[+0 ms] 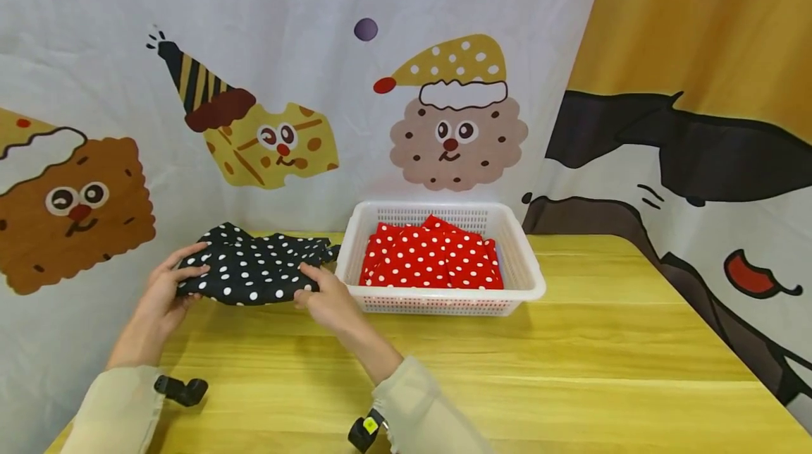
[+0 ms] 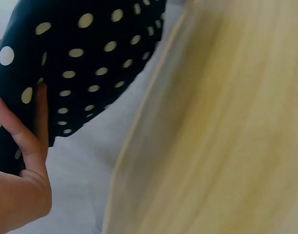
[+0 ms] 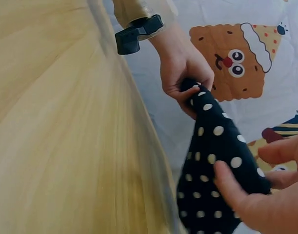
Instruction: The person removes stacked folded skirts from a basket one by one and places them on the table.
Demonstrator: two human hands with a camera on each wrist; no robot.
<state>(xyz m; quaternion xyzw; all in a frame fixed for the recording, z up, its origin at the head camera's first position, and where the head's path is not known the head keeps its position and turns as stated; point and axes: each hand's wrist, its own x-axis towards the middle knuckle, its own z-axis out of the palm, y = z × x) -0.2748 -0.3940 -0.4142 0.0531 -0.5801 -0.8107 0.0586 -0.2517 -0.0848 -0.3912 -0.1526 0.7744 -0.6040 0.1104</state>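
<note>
A black cloth with white polka dots (image 1: 254, 264) is held between both hands over the left part of the table, its folds loose. My left hand (image 1: 166, 290) grips its left end, with fingers on top and the thumb side below. At the other end, my right hand (image 1: 326, 299) pinches the cloth's near right edge between thumb and fingers. The right wrist view shows the cloth (image 3: 212, 165) stretched from one hand to the other. Beside the right hand stands a white plastic basket (image 1: 529, 292) with a folded red polka-dot cloth (image 1: 431, 256) inside.
The wooden table (image 1: 603, 341) spreads out in front, its back edge against a white curtain (image 1: 355, 144) printed with cartoon snacks. A black wrist camera (image 1: 182, 390) sits on the left sleeve, another (image 1: 364, 431) on the right.
</note>
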